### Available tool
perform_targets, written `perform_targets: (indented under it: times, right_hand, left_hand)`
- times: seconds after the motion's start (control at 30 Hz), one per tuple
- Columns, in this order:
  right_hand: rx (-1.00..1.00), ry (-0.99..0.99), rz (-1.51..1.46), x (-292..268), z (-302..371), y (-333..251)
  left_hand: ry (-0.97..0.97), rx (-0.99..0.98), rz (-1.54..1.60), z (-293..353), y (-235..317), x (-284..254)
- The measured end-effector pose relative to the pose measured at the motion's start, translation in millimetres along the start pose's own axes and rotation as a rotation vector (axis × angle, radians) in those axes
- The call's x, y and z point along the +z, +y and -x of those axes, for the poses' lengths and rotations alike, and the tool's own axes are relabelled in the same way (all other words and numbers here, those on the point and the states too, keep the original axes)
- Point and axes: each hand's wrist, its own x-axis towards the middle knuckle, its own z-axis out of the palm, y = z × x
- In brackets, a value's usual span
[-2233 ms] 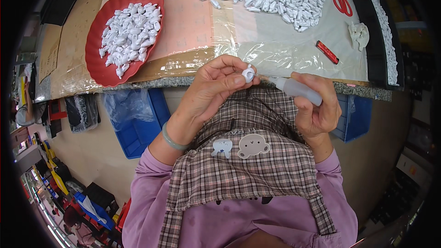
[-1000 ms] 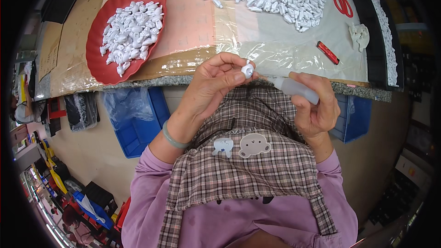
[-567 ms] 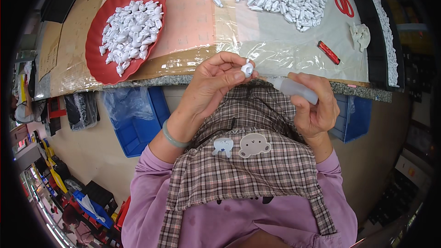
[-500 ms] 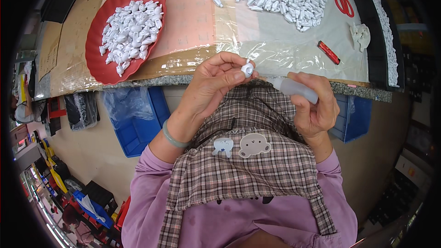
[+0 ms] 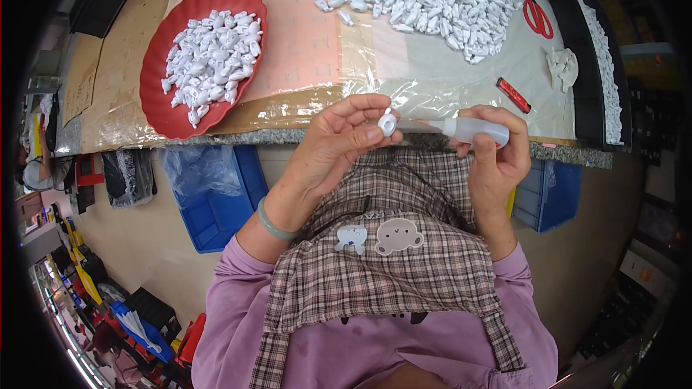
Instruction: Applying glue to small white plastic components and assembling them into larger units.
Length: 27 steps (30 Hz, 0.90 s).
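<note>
Between the thumb and fingers of my left hand [image 5: 344, 133] is a small white plastic piece [image 5: 387, 125], its round hollow side facing up toward me. My right hand [image 5: 499, 150] is wrapped round a translucent squeeze bottle [image 5: 479, 130], tilted almost level. The bottle's thin nozzle points left at the white piece, with a short gap between them. Both hands are just off the table's front edge, above my plaid apron. Similar white pieces [image 5: 213, 57] fill the middle of a red scalloped dish [image 5: 155, 104] at the left.
A large heap of white pieces [image 5: 447, 3] covers the table's back. To its right lie red scissors [image 5: 536, 16], a red box-shaped item [image 5: 513, 95] and crumpled white tissue [image 5: 562, 68]. Below the table edge stand blue bins [image 5: 209, 220], one on each side [image 5: 551, 198].
My right hand has drawn the bottle slightly right, and its nozzle is now farther from the white piece. The bottle lies more level. My left hand has turned the piece a little.
</note>
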Motion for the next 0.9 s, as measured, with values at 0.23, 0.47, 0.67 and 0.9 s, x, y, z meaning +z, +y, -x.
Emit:
perform_targets:
  times: [0.23, 0.47, 0.67, 0.9]
  right_hand:
    - [0.495, 0.003, -0.317, 2, -19, 14]
    - [0.319, -0.143, 0.160, 21, -63, 52]
    - [-0.199, -0.205, 0.754, 44, -109, 68]
    - [-0.298, -0.318, 0.862, 45, -113, 65]
  left_hand:
    - [0.015, 0.012, 0.000, 7, 7, -5]
    - [0.014, 0.023, 0.016, 10, 15, -10]
    - [0.059, 0.017, 0.025, 14, 19, -10]
    - [0.074, 0.016, 0.012, 17, 19, -17]
